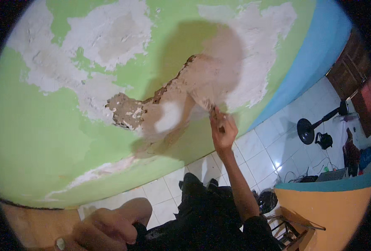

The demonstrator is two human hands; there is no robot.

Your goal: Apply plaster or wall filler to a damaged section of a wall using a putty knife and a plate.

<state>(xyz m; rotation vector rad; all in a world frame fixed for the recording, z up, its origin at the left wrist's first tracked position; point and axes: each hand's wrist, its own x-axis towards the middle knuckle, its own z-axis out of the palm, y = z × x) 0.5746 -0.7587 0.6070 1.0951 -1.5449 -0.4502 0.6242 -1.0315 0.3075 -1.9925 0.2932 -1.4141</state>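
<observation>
In front of me is a light green wall point(39, 129) with large rough white patches. My right hand point(225, 133) is closed round a putty knife point(210, 108), its blurred blade against the lower part of a pinkish, smeared patch point(206, 77). Left of the blade, a crumbling brown hole point(127, 112) with broken edges exposes the inside of the wall. My left hand point(97, 230) is close to the camera at the lower left, away from the wall, with its fingers curled. What it holds, if anything, is hidden.
White floor tiles point(256, 150) run along the wall's foot. At the right are a black standing fan point(306, 131), a dark kettle point(324, 140) and an orange partition point(327, 209) with a teal top. A wooden stool point(292, 234) is by the partition. A brown door point(348, 67) stands beyond.
</observation>
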